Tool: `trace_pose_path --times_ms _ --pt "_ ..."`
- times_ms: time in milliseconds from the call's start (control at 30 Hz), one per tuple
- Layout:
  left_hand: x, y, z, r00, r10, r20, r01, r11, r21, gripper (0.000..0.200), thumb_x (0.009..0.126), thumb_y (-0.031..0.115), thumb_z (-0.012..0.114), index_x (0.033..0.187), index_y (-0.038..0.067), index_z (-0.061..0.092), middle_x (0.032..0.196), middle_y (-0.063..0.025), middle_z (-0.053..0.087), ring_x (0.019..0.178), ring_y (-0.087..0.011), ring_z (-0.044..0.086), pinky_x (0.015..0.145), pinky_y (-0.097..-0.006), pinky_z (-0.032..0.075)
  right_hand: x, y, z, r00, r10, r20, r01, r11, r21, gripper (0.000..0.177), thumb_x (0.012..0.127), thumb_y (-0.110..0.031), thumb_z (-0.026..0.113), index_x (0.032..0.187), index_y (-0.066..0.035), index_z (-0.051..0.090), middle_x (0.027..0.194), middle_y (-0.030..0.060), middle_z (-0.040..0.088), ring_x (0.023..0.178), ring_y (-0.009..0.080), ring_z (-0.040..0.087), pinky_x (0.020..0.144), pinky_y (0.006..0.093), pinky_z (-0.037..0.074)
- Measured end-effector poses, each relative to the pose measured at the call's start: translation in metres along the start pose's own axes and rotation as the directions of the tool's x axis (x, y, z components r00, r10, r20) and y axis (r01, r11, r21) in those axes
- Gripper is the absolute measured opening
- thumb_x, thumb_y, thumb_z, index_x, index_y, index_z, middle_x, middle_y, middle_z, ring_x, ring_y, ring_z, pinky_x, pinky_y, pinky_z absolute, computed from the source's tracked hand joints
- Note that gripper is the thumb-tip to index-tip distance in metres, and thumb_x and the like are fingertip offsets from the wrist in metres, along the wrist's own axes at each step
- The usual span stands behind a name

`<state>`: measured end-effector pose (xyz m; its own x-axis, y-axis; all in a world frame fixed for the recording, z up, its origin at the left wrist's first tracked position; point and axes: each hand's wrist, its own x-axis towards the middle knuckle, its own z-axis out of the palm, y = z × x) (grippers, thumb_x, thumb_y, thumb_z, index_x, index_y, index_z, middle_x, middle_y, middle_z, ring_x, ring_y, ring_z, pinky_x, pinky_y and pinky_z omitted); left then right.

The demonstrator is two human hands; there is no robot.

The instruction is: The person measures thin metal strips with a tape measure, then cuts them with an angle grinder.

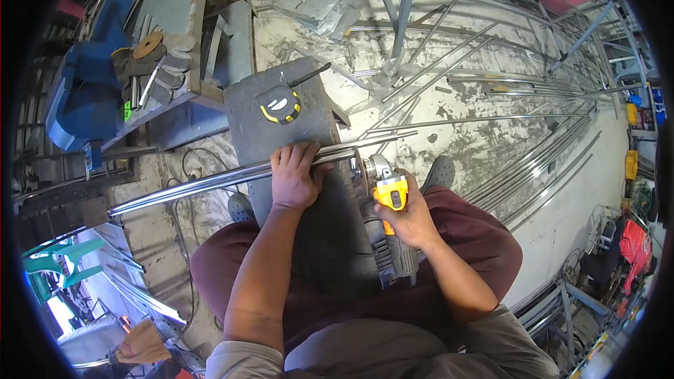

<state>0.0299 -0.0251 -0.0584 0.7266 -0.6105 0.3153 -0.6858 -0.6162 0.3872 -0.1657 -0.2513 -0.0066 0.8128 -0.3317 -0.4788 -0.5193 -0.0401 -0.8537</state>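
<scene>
My left hand (295,175) presses down on shiny steel tubes (189,186) that lie across a dark metal block (281,133). My right hand (407,214) grips a yellow and grey angle grinder (390,217), its disc (359,167) close to the tubes just right of my left hand. A yellow and black tape measure (279,107) rests on the far end of the block. I sit astride the block with my knees to either side.
A blue machine (88,91) and a bench with gloves (165,70) and a brown disc (147,45) stand at the left. Long steel rods and a curved metal frame (491,77) cover the concrete floor to the right. Green chairs (60,260) stand at lower left.
</scene>
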Motion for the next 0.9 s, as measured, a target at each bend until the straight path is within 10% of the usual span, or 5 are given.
trace_pose_path --times_ms 900 --pt "-0.002 -0.002 0.003 0.999 0.034 -0.007 -0.034 0.999 0.028 0.049 0.094 0.037 0.088 0.133 0.008 0.078 0.127 -0.0089 0.074 0.121 -0.0348 0.067 0.109 -0.0535 0.048 0.006 -0.009 0.001 0.999 -0.047 -0.012 0.046 0.996 -0.077 0.092 0.096 -0.025 0.086 0.168 -0.001 0.034 0.136 0.0260 0.074 0.126 0.0378 0.074 0.112 0.0458 0.057"
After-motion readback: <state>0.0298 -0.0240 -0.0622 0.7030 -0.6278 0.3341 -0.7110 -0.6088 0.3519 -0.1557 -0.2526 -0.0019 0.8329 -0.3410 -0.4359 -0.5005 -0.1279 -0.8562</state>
